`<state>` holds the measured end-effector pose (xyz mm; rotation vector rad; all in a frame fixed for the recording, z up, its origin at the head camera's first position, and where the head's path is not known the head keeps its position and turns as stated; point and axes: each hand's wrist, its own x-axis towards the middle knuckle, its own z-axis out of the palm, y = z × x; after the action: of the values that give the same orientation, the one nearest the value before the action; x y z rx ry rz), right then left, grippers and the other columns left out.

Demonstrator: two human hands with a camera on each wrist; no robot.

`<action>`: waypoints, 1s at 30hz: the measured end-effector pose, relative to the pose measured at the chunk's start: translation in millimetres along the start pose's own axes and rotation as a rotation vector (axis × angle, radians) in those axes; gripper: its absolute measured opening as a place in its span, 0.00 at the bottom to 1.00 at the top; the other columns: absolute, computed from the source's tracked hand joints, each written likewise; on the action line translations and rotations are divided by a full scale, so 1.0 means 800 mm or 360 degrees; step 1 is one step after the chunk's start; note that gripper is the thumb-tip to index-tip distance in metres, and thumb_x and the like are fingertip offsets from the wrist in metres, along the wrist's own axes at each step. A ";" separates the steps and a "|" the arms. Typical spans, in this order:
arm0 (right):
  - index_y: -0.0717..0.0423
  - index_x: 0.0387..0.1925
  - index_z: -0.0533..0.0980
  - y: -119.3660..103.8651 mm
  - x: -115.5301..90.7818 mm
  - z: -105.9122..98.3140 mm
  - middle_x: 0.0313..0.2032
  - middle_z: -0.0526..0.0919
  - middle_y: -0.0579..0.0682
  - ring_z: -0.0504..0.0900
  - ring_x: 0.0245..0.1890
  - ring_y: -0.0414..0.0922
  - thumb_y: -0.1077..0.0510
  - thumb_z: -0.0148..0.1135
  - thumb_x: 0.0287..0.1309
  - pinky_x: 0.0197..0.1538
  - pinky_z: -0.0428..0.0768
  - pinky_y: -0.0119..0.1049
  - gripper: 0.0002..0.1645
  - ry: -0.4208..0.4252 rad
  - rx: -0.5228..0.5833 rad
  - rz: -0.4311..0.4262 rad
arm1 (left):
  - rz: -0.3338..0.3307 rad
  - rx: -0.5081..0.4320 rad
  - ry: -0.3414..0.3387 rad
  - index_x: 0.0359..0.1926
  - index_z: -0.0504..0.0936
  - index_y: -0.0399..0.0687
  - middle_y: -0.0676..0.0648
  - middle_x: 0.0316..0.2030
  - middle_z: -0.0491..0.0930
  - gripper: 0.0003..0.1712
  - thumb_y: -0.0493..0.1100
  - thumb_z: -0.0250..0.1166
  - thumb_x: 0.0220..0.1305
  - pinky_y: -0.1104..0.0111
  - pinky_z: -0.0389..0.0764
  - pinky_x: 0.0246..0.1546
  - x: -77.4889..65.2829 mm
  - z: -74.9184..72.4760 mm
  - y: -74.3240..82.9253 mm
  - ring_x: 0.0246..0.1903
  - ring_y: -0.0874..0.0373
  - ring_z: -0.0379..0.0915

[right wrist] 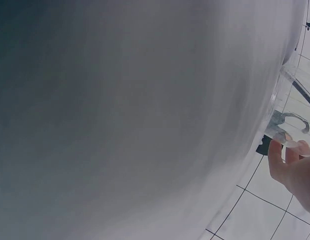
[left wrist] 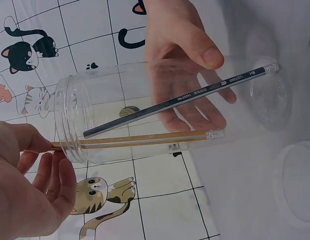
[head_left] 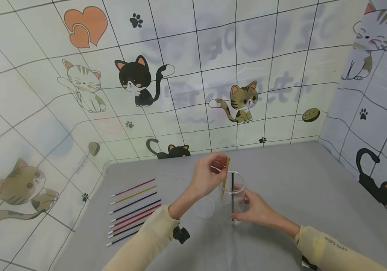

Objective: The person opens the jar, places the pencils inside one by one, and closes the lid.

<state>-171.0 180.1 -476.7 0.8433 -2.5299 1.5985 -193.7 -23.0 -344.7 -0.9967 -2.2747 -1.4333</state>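
A clear jar [left wrist: 72, 120] stands upright on the grey table, its mouth uncovered. My right hand [head_left: 259, 209] holds it round the side, fingers behind and thumb in front. Inside leans a black pencil [left wrist: 179, 102], eraser end down near the base. At the jar's mouth my left hand [head_left: 205, 175] pinches a yellow pencil [left wrist: 145, 140] by its upper end; most of its length is within the jar, eraser end downward and above the bottom. A clear round lid [head_left: 204, 208] lies on the table to the left of the jar. Only part of the right hand shows in the right wrist view.
Several red, yellow and dark pencils lie side by side at the left of the table [head_left: 281, 173], among them a yellow pencil [head_left: 134, 194]. Behind and beside the table hangs a cat-patterned sheet [head_left: 193, 86].
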 end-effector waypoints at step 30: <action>0.64 0.66 0.67 0.002 0.000 0.000 0.62 0.75 0.61 0.77 0.55 0.58 0.54 0.81 0.45 0.54 0.77 0.58 0.49 0.0016 -0.0056 -0.0016 | -0.0163 -0.0102 0.0117 0.47 0.83 0.38 0.43 0.38 0.82 0.16 0.23 0.63 0.59 0.60 0.83 0.38 -0.035 -0.018 -0.025 0.36 0.49 0.80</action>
<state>-171.4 180.5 -477.9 0.8412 -2.5347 1.5467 -189.0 -52.0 -367.3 -0.8417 -2.2698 -1.5663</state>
